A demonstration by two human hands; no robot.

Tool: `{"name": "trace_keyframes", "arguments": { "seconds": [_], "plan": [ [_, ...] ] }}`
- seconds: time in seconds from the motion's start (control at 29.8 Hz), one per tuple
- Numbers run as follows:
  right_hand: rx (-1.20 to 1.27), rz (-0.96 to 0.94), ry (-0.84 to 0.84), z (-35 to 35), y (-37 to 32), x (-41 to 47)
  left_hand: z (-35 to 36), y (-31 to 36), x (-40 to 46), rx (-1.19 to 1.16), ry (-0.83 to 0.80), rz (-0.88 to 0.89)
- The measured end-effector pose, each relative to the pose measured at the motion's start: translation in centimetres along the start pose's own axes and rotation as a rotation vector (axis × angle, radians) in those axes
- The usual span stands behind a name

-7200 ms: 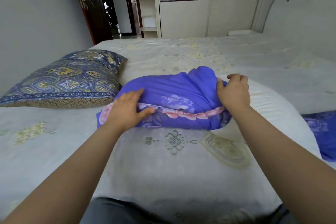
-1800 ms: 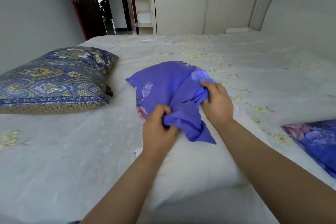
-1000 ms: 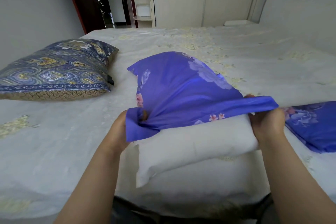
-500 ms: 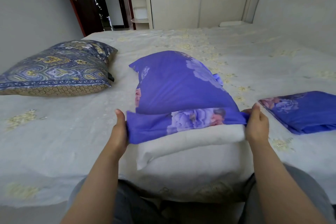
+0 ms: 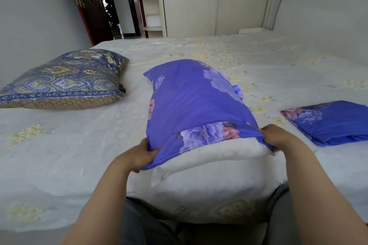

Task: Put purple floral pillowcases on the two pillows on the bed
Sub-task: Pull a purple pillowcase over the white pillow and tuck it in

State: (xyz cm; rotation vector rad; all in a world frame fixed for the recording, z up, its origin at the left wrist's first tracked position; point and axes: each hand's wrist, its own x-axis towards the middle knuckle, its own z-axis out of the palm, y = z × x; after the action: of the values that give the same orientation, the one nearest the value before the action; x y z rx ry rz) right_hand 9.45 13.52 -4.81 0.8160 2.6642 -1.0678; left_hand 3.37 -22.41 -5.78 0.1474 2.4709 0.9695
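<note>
**Case nearly down over the first pillow**

My left hand (image 5: 139,156) and right hand (image 5: 277,135) are both closed on the open hem of the case (image 5: 197,103), one at each near corner, fingers (image 5: 153,153) pinching the cloth with nothing else in them. A second ago the hem sat higher and was stretched flat between my hands; now I have drawn it further toward me and the fabric lies smoother over the far end. The pillow (image 5: 219,153) lies across the near part of the bed (image 5: 69,145), most of it sheathed, only a white strip of its near end and one corner showing below the hem.

I judge this first pillow close to done: one more tug should cover the bare end, then the flap wants tucking. The second case (image 5: 334,123) lies folded on the bed to my right, untouched. The patterned pillow (image 5: 63,81) to my left, well apart, is presumably next, so roughly half the job remains.
</note>
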Motion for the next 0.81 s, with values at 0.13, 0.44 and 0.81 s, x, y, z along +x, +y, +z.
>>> {"name": "trace_keyframes", "arguments": {
  "seconds": [0.13,0.44,0.81],
  "plan": [
    [0.104,-0.078,0.088,2.4,1.4,1.1,1.0,1.4,0.8,-0.628,0.095,0.464],
    [0.513,-0.347,0.189,10.0,-1.2,1.2,-4.7,2.4,4.7,-0.451,0.603,0.651],
    [0.41,-0.596,0.612,8.9,-4.4,-1.3,0.0,5.7,2.9,0.523,0.545,0.692]
  ]
}}
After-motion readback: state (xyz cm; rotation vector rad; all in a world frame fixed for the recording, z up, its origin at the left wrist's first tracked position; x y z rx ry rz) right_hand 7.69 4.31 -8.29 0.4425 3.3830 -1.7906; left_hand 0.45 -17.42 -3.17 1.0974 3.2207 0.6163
